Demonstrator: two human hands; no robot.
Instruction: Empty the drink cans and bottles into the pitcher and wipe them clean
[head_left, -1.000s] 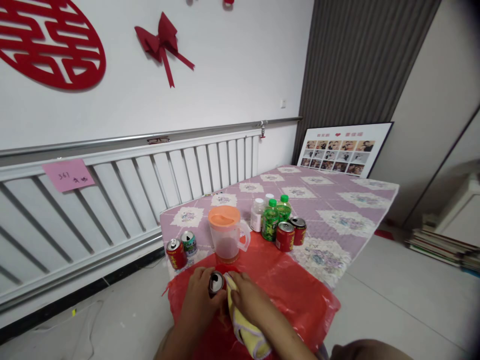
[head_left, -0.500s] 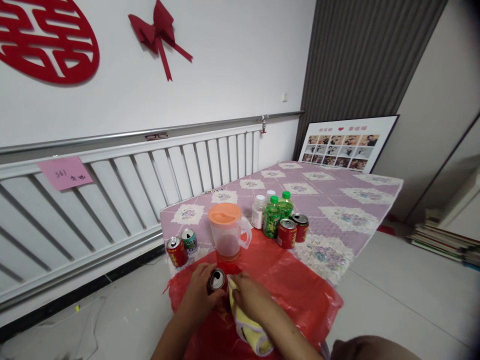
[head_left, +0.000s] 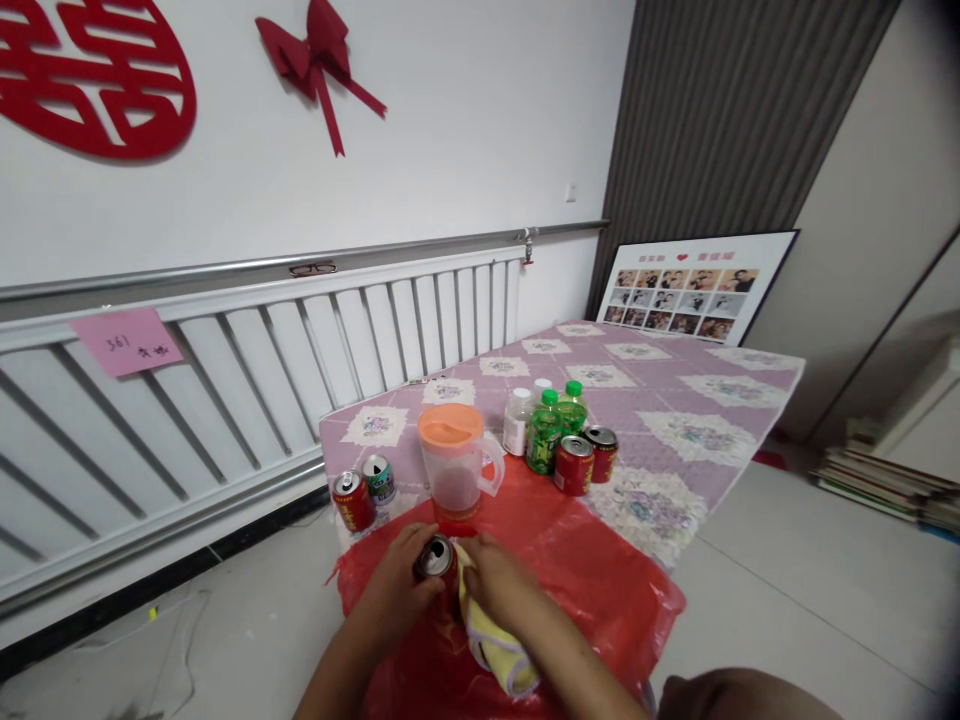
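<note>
A red can [head_left: 444,580] with an opened top stands over the red plastic sheet [head_left: 555,540], near the table's front edge. My left hand [head_left: 399,583] is wrapped round the can's left side. On the can's right side, my right hand [head_left: 496,580] holds a yellow cloth [head_left: 499,655] with a pale edge against it. The cloth hangs down below my fingers. Just behind the can is a clear pitcher [head_left: 454,475] with an orange lid.
A red can [head_left: 352,502] and a green can [head_left: 379,478] stand at the left table edge. Right of the pitcher are white-capped bottles [head_left: 516,425], green bottles [head_left: 543,440] and two more cans [head_left: 574,467]. A white radiator [head_left: 285,370] runs behind the table.
The cloth's hanging end has shifted slightly up and to the left. Both hands keep their hold, with only slight movement.
</note>
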